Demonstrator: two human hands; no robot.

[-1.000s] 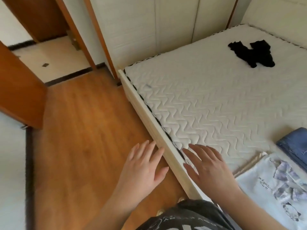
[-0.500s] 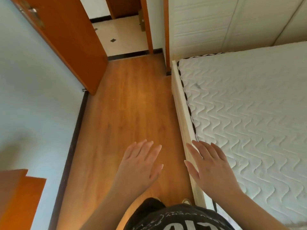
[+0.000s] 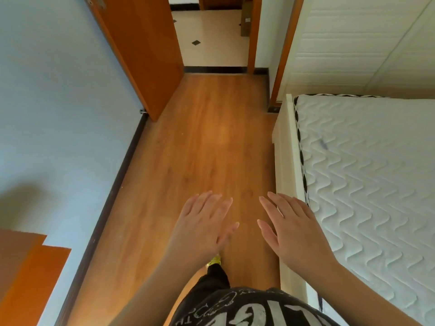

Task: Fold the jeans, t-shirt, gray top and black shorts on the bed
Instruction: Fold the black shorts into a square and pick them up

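Hovering palm-down with fingers spread and gripping nothing, the left hand (image 3: 202, 228) and right hand (image 3: 294, 231) are hanging over the wooden floor (image 3: 200, 149) beside the bed (image 3: 367, 184), probably between garments, with no clothes in view.

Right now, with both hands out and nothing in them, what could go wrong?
None of the clothes is in view, only floor and a bare mattress, so the folding may stall. The right hand hangs by the bed frame and might knock it. The open door narrows the way ahead of the left hand.
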